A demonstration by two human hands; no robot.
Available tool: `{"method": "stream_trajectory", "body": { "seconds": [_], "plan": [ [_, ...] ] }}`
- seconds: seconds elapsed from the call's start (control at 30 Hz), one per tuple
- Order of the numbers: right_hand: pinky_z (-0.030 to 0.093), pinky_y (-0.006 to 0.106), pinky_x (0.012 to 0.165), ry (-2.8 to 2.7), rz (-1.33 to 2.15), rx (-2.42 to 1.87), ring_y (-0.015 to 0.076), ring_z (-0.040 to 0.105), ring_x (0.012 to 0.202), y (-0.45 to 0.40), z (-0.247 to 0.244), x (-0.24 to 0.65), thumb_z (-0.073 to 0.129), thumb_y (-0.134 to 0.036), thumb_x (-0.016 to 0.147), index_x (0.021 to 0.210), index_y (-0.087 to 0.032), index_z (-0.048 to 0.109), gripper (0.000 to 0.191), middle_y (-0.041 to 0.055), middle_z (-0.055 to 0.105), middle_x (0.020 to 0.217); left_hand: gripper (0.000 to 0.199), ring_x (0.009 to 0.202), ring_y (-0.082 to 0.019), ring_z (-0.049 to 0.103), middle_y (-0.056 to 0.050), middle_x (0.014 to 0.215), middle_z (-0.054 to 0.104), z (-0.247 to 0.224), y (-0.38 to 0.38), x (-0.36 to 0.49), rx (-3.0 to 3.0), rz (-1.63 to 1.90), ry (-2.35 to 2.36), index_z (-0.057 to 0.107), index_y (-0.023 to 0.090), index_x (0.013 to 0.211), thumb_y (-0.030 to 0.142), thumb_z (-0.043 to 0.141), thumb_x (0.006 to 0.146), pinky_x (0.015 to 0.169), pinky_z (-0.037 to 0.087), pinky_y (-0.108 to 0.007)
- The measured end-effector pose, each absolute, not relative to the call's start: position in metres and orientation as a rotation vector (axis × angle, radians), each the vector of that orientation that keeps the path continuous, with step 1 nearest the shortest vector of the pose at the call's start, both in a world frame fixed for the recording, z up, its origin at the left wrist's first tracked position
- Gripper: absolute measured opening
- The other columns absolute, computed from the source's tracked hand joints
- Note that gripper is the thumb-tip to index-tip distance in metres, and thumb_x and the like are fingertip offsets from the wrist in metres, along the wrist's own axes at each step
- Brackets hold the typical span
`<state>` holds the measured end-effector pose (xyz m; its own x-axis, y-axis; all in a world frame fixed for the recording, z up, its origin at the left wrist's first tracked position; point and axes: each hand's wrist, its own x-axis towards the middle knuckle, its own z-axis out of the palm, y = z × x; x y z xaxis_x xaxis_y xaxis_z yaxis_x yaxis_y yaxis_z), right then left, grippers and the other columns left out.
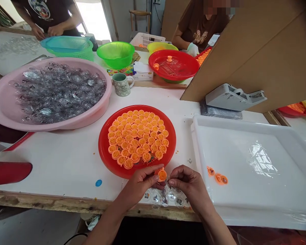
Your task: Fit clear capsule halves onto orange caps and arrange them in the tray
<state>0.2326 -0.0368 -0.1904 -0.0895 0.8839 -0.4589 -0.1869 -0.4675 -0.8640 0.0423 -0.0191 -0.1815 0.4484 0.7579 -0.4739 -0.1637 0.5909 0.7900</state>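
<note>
Between the thumb and fingers of my left hand (145, 182) is a small orange plastic cup-shaped piece (162, 175), its round opening facing up. My right hand (190, 183) is pinched closed just right of it; what its fingertips hold is too small to make out. Under both hands, several clear round plastic covers (164, 200) with small printed pictures lie near the table's front edge. Just beyond, a red round tray (104, 160) carries many matching orange pieces in rows. Several orange pieces with dark pictures (221, 178) lie in a white tray (247, 200) on the right.
A pink basin (2, 102) full of clear covers stands left, near a mug (122, 85). A tape dispenser (233, 97) sits by a cardboard panel (244, 58). Behind are a green bowl (116, 56), a red basin (178, 66) and two people. A blue disc (98, 183) lies left.
</note>
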Motion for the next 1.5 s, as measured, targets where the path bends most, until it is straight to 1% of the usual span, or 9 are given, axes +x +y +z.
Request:
{"method": "stream_trajectory", "body": {
  "seconds": [0.17,0.3,0.57,0.83,1.03,1.23,1.33,1.43,1.5],
  "plan": [
    [0.052,0.028,0.065,-0.982,1.592,-1.487,0.0173,0.066,0.069,-0.037,-0.190,0.231,0.082,-0.028,0.065,0.074,-0.018,0.065,0.021,0.0012,0.070,0.072,0.042,0.091,-0.025,0.070,-0.008,0.106,0.072,-0.183,-0.026,0.052,0.877,0.591,0.942,0.067,0.019,0.120,0.043,0.061,0.085,0.088,0.056,-0.041],
    [0.049,0.026,0.063,-1.240,1.292,-1.656,0.0146,0.062,0.066,-0.044,-0.185,0.228,0.074,-0.022,0.073,0.076,-0.020,0.062,0.013,-0.0021,0.065,0.071,0.041,0.100,-0.027,0.067,-0.010,0.109,0.072,-0.186,-0.031,0.059,1.043,0.660,1.036,0.068,0.017,0.118,0.032,0.069,0.080,0.089,0.055,-0.039],
    [0.047,0.020,0.059,-1.396,1.032,-1.533,0.0108,0.060,0.063,-0.053,-0.177,0.222,0.071,-0.022,0.081,0.079,-0.023,0.062,0.009,-0.0051,0.065,0.070,0.022,0.098,-0.021,0.069,-0.006,0.111,0.073,-0.177,-0.038,0.056,1.141,0.928,1.021,0.074,0.023,0.102,0.022,0.070,0.080,0.087,0.057,-0.030],
    [0.047,0.019,0.061,-1.621,0.702,-1.446,0.0103,0.061,0.066,-0.058,-0.161,0.220,0.067,-0.015,0.084,0.080,-0.023,0.065,0.010,-0.0041,0.067,0.074,0.027,0.092,-0.018,0.071,-0.003,0.108,0.074,-0.174,-0.038,0.055,1.194,0.954,0.954,0.072,0.027,0.107,0.017,0.069,0.082,0.083,0.059,-0.027],
    [0.050,0.021,0.060,-1.474,0.881,-1.455,0.0118,0.063,0.066,-0.059,-0.165,0.223,0.071,-0.020,0.082,0.075,-0.023,0.064,0.011,-0.0035,0.067,0.073,0.029,0.094,-0.017,0.071,-0.001,0.106,0.074,-0.174,-0.040,0.058,1.220,1.053,0.938,0.073,0.030,0.105,0.015,0.070,0.081,0.083,0.059,-0.024],
    [0.049,0.023,0.058,-1.390,0.964,-1.484,0.0126,0.060,0.063,-0.059,-0.167,0.217,0.071,-0.023,0.082,0.073,-0.022,0.062,0.013,-0.0026,0.064,0.070,0.025,0.089,-0.016,0.071,-0.001,0.100,0.075,-0.175,-0.045,0.060,1.078,1.061,0.983,0.073,0.026,0.103,0.017,0.071,0.081,0.080,0.059,-0.022],
    [0.050,0.023,0.060,-1.399,0.984,-1.473,0.0128,0.060,0.067,-0.057,-0.165,0.215,0.068,-0.021,0.084,0.091,-0.024,0.064,0.008,-0.0020,0.063,0.077,0.026,0.088,-0.016,0.071,-0.001,0.097,0.075,-0.174,-0.044,0.059,0.967,1.044,0.968,0.070,0.026,0.106,0.018,0.070,0.081,0.081,0.059,-0.024],
    [0.052,0.025,0.068,-1.499,0.934,-1.403,0.0141,0.062,0.078,-0.054,-0.162,0.215,0.063,-0.018,0.088,0.114,-0.027,0.063,0.027,0.0022,0.063,0.096,0.026,0.086,-0.017,0.071,-0.002,0.096,0.075,-0.173,-0.042,0.059,0.930,1.032,0.950,0.071,0.024,0.104,0.018,0.072,0.079,0.079,0.059,-0.025],
    [0.052,0.026,0.070,-1.549,0.891,-1.379,0.0148,0.062,0.080,-0.053,-0.160,0.215,0.060,-0.016,0.089,0.114,-0.028,0.065,0.028,0.0036,0.063,0.098,0.024,0.086,-0.017,0.070,-0.003,0.097,0.074,-0.173,-0.040,0.060,0.911,1.052,0.942,0.073,0.023,0.100,0.017,0.074,0.077,0.079,0.059,-0.025]
  ]
}}
